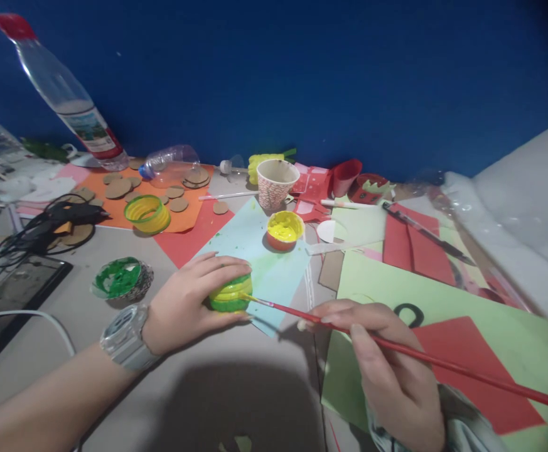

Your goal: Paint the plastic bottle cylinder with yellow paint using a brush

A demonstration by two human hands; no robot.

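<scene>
My left hand [193, 298], with a watch [130, 336] at the wrist, grips a small round piece painted in yellow and green bands [230, 294]. Its far end is hidden under my fingers. In my right hand [381, 358] is a long red paintbrush [424, 356], its yellow-coated tip touching the painted side of the piece. Beyond my hands, a small cup of yellow paint [285, 231] stands on a light blue sheet of paper [255, 245]. Left of my left hand sits a dish of green paint [120, 279].
A patterned paper cup [276, 183] stands behind the yellow paint. At the back left are a tall plastic bottle [73, 100], cardboard discs [118, 188] and a yellow-green ring [147, 215]. Black cables [33, 226] and a phone-like dark slab [19, 307] lie left. Green paper [368, 289] covers the right side.
</scene>
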